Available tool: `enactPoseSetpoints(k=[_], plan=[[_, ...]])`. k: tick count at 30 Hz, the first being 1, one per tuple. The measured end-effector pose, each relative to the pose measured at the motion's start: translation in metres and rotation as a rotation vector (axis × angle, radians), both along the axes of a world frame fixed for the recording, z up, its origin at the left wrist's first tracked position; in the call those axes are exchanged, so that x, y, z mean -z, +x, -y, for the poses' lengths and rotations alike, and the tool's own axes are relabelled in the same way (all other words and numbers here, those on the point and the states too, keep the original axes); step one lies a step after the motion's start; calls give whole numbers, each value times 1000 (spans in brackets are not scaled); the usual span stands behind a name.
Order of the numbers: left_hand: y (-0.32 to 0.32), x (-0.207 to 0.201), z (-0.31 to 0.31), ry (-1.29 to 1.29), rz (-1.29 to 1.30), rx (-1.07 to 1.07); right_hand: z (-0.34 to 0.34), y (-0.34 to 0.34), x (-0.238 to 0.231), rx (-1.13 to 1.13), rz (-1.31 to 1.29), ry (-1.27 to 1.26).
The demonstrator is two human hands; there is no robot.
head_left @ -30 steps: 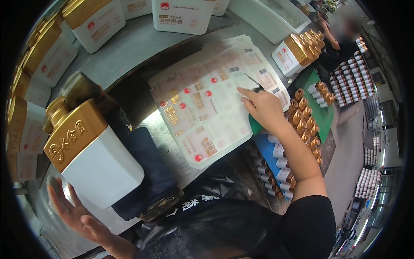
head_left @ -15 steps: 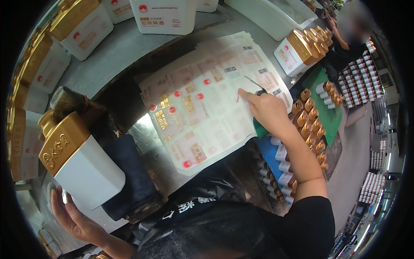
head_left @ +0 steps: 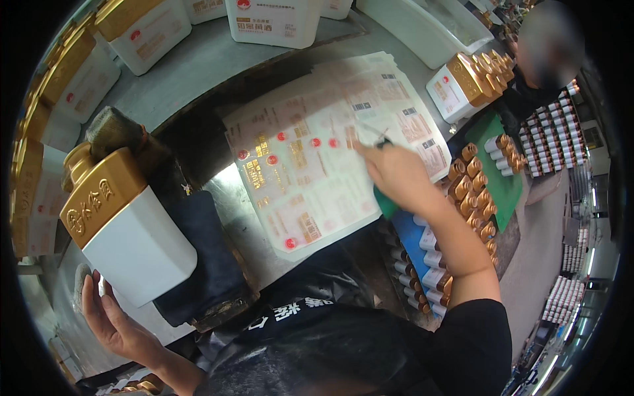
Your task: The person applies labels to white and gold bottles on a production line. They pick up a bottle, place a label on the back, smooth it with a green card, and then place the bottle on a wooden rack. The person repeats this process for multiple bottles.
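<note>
My right hand (head_left: 399,177) is over a stack of printed, translucent decal sheets (head_left: 297,221), its index finger pressed down beside a small printed piece (head_left: 351,137). A thin pointed tool with a dark collar (head_left: 383,142) sticks out of the curled fingers. Under the palm shows something green (head_left: 385,202); whether it belongs to the tool I cannot tell. A white bottle with a gold shoulder (head_left: 142,247) lies tilted on a dark padded rest (head_left: 214,261). My left hand (head_left: 122,327) is by the bottle's lower side, fingers curled against a grey pad (head_left: 80,288).
More gold-and-white bottles (head_left: 145,33) line the far and left table edge; others (head_left: 456,89) stand at the far right, near a white tub (head_left: 422,30). Rows of smaller gold-topped bottles (head_left: 472,178) stand to the right. Another person (head_left: 548,49) works at the far right.
My right hand has moved left and slightly towards me with its tool, and a printed piece with a red dot has slid nearer. The left hand stays by the bottle.
</note>
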State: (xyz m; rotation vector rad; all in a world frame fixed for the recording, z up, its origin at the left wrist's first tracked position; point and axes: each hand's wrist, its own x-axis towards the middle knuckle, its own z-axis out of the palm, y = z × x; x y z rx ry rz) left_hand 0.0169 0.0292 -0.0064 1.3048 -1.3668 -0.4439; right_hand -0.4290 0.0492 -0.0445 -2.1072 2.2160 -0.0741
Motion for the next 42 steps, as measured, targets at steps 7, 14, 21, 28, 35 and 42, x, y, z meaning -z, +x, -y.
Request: enactPoseSetpoints(k=[7, 14, 21, 28, 35, 42], plan=[[7, 4, 1, 9, -58, 17, -80, 39, -21, -100, 251, -6], [10, 0, -8, -123, -56, 110, -81, -6, 10, -350, -9, -321], [15, 7, -9, -118, -80, 128, -80, 2, 10, -435, -40, -520], [-1, -13, 22, -258, 142, 364, -87, 31, 1, 22, 610, -262], [0, -8, 11, -332, 764, 470, -16, 132, -105, -73, 873, -327], [-28, 1, 22, -55, 278, 277, 6, 247, -123, -692, -66, -716]])
